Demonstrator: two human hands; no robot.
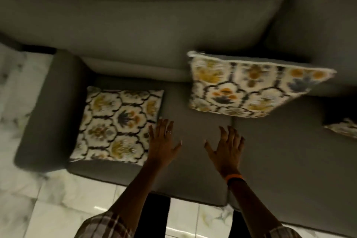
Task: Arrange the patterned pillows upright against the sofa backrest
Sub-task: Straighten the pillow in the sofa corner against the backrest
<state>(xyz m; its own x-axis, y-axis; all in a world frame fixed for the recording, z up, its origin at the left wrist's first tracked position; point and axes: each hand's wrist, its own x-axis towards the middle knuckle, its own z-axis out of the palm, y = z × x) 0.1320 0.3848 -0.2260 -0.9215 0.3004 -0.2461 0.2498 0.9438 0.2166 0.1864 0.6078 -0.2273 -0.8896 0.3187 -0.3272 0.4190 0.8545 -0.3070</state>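
A patterned pillow (117,123) with cream, yellow and dark floral shapes lies flat on the grey sofa seat (270,156) by the left armrest. A second patterned pillow (249,87) leans tilted at the foot of the backrest (146,17), blurred. The corner of a third patterned pillow (343,129) shows at the right edge. My left hand (164,141) hovers over the seat with fingers spread, its fingertips next to the flat pillow's right edge. My right hand (228,149), with an orange wristband, is spread over the seat below the tilted pillow. Neither hand holds anything.
The sofa's left armrest (46,114) borders the flat pillow. White marbled floor tiles (63,203) lie in front of and left of the sofa. My legs stand against the seat's front edge.
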